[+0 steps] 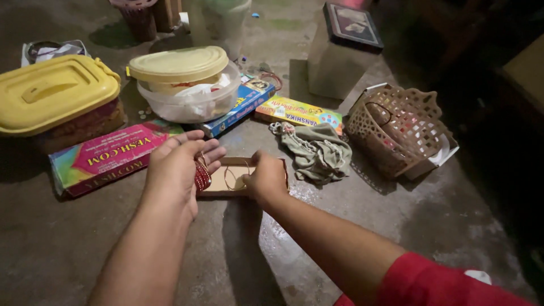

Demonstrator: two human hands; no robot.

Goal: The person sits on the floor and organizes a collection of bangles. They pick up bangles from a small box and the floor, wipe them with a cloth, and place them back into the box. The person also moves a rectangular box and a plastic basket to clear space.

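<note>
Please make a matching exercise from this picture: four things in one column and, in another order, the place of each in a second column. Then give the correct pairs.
Things:
1. red bangles
2. woven basket
3. grey-green cloth
4. round yellow lid

Places:
A. on top of the clear plastic bowl
B. crumpled on the floor, between the small open cardboard box and the basket
C. in the grip of the left hand
D. lying on its side at the right

The right hand rests on the cardboard box.

Pairs: 1-C, 2-D, 3-B, 4-A
</note>
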